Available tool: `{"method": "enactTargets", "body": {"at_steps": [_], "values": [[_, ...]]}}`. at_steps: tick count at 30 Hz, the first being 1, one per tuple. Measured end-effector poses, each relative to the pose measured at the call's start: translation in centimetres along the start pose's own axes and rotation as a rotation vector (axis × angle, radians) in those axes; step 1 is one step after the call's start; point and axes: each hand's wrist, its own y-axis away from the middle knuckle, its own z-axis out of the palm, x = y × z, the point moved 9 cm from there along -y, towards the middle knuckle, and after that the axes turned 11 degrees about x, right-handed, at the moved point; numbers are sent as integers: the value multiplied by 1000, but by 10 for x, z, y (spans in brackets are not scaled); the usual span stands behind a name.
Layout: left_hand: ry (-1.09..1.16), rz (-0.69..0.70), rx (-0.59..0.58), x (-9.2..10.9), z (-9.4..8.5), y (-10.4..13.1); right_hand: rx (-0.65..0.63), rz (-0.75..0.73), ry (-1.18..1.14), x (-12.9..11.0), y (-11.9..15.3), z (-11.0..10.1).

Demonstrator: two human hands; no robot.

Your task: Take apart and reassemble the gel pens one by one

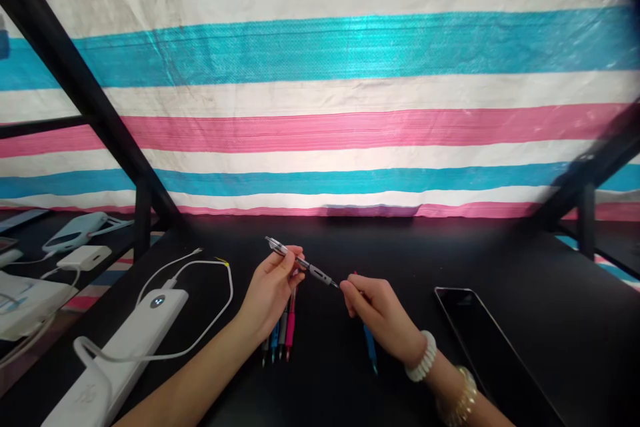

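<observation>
A grey and black pen (319, 273) is tilted above the black table, held near its clip end by my left hand (273, 290) between thumb and fingers. At the pen's tip, my right hand (377, 310) has thumb and fingers pinched together; whatever is between them is too small to make out. Under my left hand lie several pens side by side, among them a pink pen (291, 327) and a blue one (275, 340). Another blue pen (371, 349) rests below my right hand, its upper part hidden by the fingers.
A white power bank (135, 340) with a white cable lies at the left, a black phone (490, 347) at the right. Black frame bars (95, 107) slope up on both sides. A striped sheet (350, 133) hangs behind the table (330, 380). More devices lie far left.
</observation>
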Motion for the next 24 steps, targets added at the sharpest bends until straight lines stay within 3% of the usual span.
{"method": "enactTargets", "body": {"at_steps": [24], "values": [[-17,-19,-37,-4,6,5,-79,-75,124,-5,3,7]]}}
